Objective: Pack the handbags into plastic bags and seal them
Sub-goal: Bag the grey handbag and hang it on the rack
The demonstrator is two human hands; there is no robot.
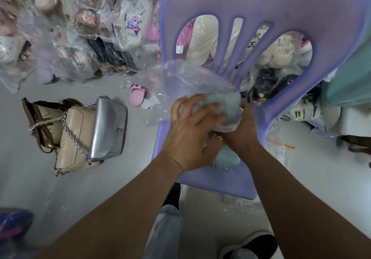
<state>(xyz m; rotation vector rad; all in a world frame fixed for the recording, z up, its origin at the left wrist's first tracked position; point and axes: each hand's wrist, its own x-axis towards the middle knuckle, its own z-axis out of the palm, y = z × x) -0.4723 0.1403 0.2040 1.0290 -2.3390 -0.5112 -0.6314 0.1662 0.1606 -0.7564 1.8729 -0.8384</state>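
Observation:
A pale blue handbag [225,159] lies on the seat of a purple plastic chair [267,4], its far end inside a clear plastic bag [188,78]. My left hand [192,132] grips the handbag through the plastic from the left. My right hand [244,130] holds its right side, fingers hidden under the bag. On the floor to the left stand a silver handbag [109,126], a beige chain-strap handbag [77,138] and a cream and brown one [42,122], all without plastic bags.
Bagged goods, slippers and plush items [80,28] are heaped at the back left and behind the chair. A pink slipper [136,96] lies on the grey floor. Packets and loose plastic [313,116] sit at the right. My knee is below the chair.

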